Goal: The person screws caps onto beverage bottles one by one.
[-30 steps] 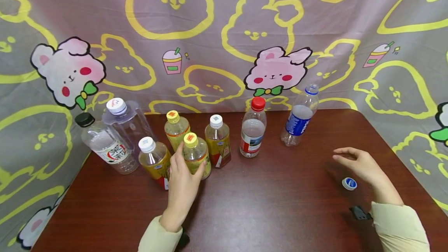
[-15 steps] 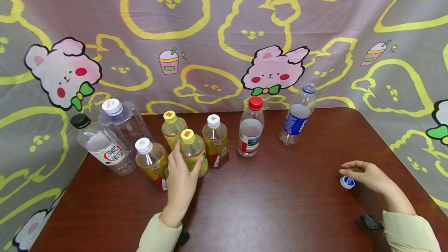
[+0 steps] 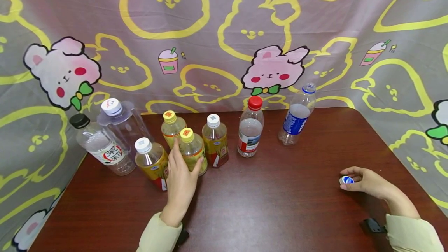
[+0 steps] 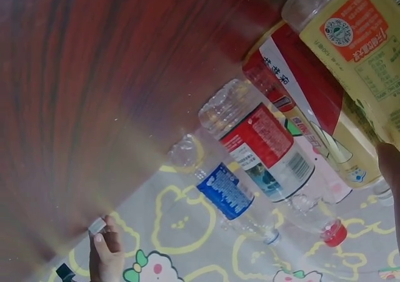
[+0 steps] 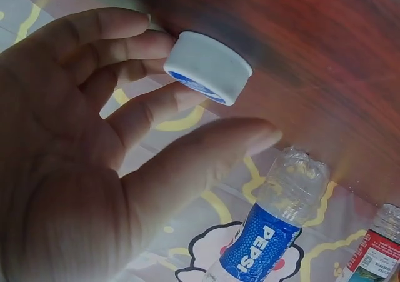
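In the head view, my left hand (image 3: 182, 186) grips a yellow-capped drink bottle (image 3: 194, 151), the thumb on its right side and the fingers on its left. That bottle stands upright among other bottles, and its label fills the upper right of the left wrist view. Over on the right, my right hand (image 3: 372, 184) reaches round a white bottle cap (image 5: 208, 66) with a blue top, lying on the table. Its fingers are behind the cap, and in the right wrist view the thumb (image 5: 206, 154) is apart from it. A capless Pepsi bottle (image 3: 295, 123) stands at the back.
Close round my left hand are a white-capped bottle (image 3: 152, 162), another white-capped one (image 3: 215, 143) and a second yellow-capped bottle (image 3: 171, 127). A black-capped bottle (image 3: 105, 147) and a clear jug (image 3: 131, 123) are farther left. A red-capped bottle (image 3: 250, 135) stands mid-table before the patterned curtain (image 3: 210, 22).
My right hand has moved right and down to the bottle cap, its fingers and thumb now around it. My left hand has stayed at the yellow-capped bottle. The view has shifted slightly.
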Available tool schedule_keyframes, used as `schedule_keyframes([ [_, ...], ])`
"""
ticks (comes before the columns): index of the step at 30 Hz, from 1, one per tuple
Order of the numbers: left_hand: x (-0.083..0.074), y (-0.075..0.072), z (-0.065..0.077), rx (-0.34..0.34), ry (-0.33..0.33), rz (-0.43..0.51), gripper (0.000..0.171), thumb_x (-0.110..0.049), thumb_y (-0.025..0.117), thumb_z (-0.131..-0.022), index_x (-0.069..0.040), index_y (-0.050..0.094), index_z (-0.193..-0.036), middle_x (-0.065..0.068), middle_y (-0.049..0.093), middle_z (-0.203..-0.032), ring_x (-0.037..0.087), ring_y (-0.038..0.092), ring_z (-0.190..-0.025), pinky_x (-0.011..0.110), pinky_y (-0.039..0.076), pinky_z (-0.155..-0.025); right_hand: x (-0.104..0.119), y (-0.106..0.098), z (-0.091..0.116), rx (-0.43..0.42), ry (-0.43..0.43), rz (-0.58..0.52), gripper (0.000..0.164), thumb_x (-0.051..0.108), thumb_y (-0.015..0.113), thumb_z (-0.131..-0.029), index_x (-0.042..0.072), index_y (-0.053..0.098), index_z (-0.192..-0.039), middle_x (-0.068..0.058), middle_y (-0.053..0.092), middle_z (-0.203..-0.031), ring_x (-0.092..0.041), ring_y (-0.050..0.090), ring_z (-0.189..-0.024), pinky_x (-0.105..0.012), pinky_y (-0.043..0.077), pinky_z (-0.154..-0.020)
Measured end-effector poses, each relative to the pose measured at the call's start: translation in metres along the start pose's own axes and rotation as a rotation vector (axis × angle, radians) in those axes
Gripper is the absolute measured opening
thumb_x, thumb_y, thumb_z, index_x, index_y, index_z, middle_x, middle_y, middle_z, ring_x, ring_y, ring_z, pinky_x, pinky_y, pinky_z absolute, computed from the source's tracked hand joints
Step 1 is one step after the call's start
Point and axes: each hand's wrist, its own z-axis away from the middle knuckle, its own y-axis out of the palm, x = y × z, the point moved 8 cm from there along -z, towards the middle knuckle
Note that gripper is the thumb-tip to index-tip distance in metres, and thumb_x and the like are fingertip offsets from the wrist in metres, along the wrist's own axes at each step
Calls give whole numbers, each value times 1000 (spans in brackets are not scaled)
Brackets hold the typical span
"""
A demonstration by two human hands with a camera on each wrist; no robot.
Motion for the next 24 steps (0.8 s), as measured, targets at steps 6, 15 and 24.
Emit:
schedule_keyframes([
  [6, -9, -6, 9, -32, 52, -18, 90, -29, 74, -81, -2, 19, -148, 25, 35, -143, 43, 41, -127, 59, 47, -84, 1, 2, 0, 22, -21, -4, 55, 22, 70, -84, -15, 50, -120, -6, 64, -93, 6, 51, -75, -19, 44, -66],
  [15, -58, -24, 35, -107, 279, 8, 88, -30, 68, -84, 6, 16, -145, 30, 27, -144, 44, 36, -129, 54, 52, -78, 3, 2, -3, 11, -15, -1, 54, 18, 73, -81, -15, 51, -117, -10, 63, -95, 2, 51, -74, -19, 46, -64],
  [24, -149, -5, 58, -183, 953, 257, 42, -18, 53, -90, 7, 43, -123, 20, 52, -120, 29, 56, -107, 33, 51, -89, 4, 1, -4, -6, -21, 44, 44, 15, 71, -82, -14, 55, -112, -11, 64, -94, 2, 50, -75, -20, 44, -66],
])
